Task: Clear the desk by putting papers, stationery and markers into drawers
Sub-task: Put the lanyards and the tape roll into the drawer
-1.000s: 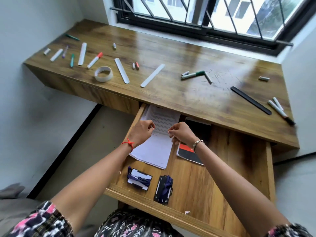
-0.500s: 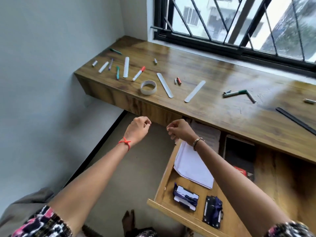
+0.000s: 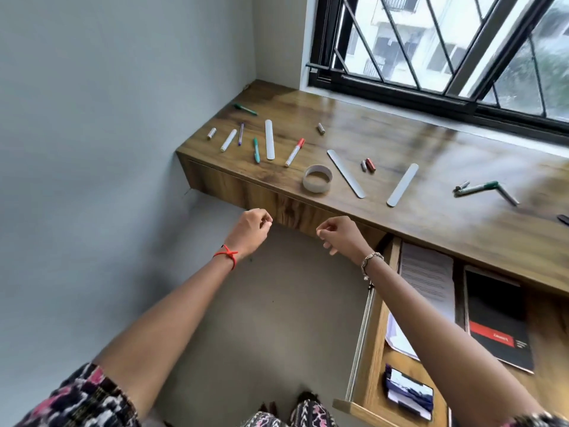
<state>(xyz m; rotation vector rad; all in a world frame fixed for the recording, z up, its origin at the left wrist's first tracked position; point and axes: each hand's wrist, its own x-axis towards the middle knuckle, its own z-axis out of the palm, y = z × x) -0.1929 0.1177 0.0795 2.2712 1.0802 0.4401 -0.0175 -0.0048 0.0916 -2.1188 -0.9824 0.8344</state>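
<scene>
My left hand (image 3: 251, 231) and my right hand (image 3: 341, 237) hover with curled fingers and nothing in them, just in front of the desk's closed left drawer front (image 3: 246, 192). On the wooden desk (image 3: 431, 167) above lie a tape roll (image 3: 317, 178), a red-capped marker (image 3: 294, 152), green pens (image 3: 256, 150), white markers (image 3: 228, 140), several pale flat rulers (image 3: 345, 173) and small caps (image 3: 368, 165). The open right drawer (image 3: 366, 340) holds a stack of papers (image 3: 428, 282) and a black notebook (image 3: 495, 318), partly hidden by my right forearm.
A grey wall stands to the left and a barred window (image 3: 446, 47) runs behind the desk. More markers (image 3: 480, 189) lie further right. Card holders with lanyards (image 3: 409, 392) rest at the open drawer's front. Floor shows below my hands.
Both hands left the papers in the open drawer and moved left to the front of the closed left drawer. My view swung left and upward.
</scene>
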